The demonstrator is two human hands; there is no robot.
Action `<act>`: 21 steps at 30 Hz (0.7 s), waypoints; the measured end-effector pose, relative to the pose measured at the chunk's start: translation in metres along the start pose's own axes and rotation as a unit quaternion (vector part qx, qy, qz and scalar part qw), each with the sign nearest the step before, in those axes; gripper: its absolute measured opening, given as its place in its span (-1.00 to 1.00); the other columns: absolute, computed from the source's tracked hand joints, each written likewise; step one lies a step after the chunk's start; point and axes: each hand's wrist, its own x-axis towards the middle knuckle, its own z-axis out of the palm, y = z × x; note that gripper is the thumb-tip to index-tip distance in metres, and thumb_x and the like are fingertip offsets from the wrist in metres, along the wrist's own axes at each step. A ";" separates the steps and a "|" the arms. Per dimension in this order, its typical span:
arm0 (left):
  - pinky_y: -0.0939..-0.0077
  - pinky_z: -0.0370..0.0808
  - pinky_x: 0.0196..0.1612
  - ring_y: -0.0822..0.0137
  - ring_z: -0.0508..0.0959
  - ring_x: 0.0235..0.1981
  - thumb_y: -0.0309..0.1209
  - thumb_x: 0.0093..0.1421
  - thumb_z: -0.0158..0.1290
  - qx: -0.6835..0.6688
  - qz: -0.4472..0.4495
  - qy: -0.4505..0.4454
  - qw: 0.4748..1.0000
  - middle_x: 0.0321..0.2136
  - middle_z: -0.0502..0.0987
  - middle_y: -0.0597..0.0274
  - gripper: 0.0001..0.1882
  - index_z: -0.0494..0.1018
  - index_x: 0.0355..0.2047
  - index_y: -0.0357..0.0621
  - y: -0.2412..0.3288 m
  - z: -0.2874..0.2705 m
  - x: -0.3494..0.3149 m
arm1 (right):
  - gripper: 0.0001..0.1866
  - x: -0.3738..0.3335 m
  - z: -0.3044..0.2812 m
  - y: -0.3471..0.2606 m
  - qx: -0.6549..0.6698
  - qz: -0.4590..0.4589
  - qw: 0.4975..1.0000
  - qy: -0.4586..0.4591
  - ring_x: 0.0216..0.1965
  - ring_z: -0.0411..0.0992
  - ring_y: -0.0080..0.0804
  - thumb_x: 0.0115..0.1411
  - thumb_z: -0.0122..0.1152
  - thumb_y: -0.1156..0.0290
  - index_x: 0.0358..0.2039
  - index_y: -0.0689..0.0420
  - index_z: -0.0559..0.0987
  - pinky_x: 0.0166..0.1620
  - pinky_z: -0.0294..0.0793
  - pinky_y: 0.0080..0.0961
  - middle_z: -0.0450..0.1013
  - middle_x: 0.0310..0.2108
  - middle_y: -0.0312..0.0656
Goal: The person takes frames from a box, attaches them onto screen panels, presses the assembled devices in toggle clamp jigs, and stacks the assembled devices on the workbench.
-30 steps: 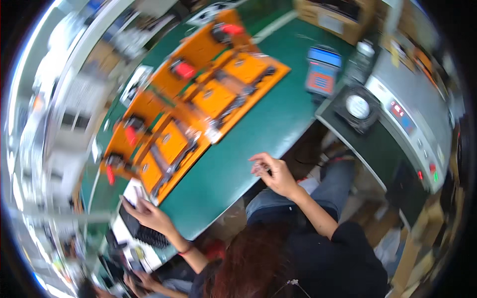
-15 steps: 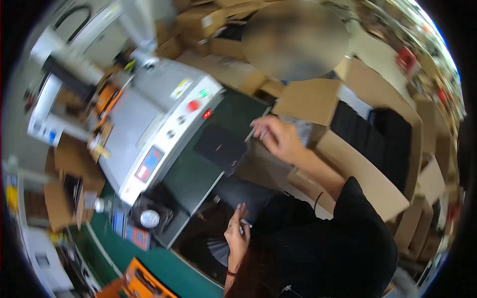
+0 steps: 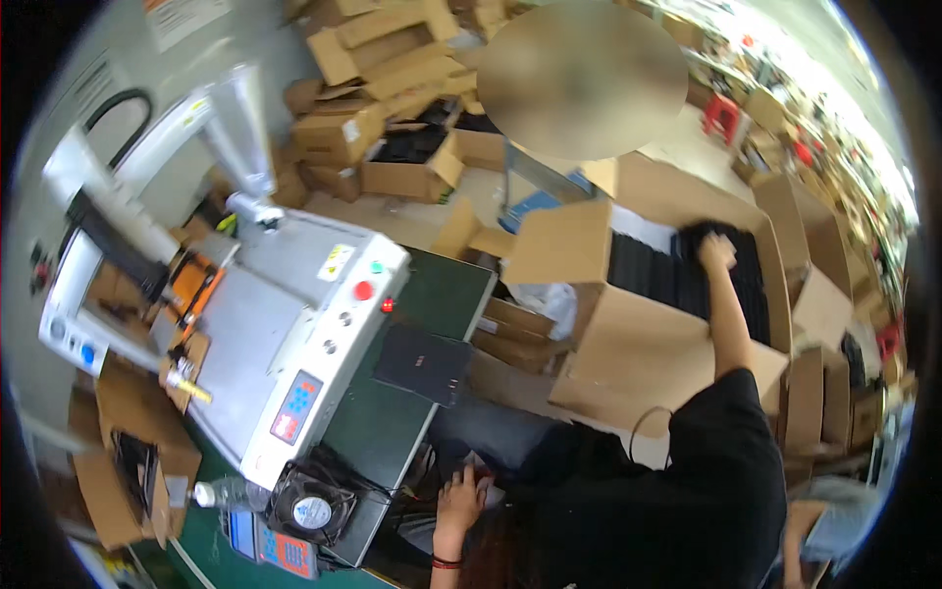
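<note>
My right hand (image 3: 718,252) reaches into a large cardboard box (image 3: 657,344), touching the tightly packed black flat pieces (image 3: 657,272) in it. Its fingertips are hidden, so a grip on one cannot be made out. Low in the view, my left hand (image 3: 459,503) is by my lap with fingers stretched out and apart, and nothing shows in it. A black flat piece (image 3: 422,363) with small marks lies on the green bench top, in front of the grey-white machine (image 3: 265,314).
A black fan (image 3: 312,503), a clear bottle (image 3: 231,493) and a blue-and-orange handheld device (image 3: 280,550) crowd the bench's near left. Open cartons (image 3: 402,177) are piled behind. Further right are more boxes (image 3: 819,265) and another person's arm (image 3: 793,540).
My right hand has moved from beside the bench edge, out to the right, into the box. My left hand has shifted slightly down. The view has turned, showing more of the boxes.
</note>
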 end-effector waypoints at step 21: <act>0.18 0.32 0.14 -0.01 0.38 0.10 -0.06 0.25 -0.03 -0.414 0.150 -0.051 0.896 0.11 0.34 -0.05 -0.31 0.06 0.25 -0.18 -0.025 -0.007 0.013 | -0.61 -0.057 -0.072 -0.067 0.572 -0.330 0.683 0.312 -0.27 0.44 -0.38 0.34 -0.08 0.23 0.04 0.21 0.42 -0.23 0.44 -0.49 0.47 -0.23 -0.13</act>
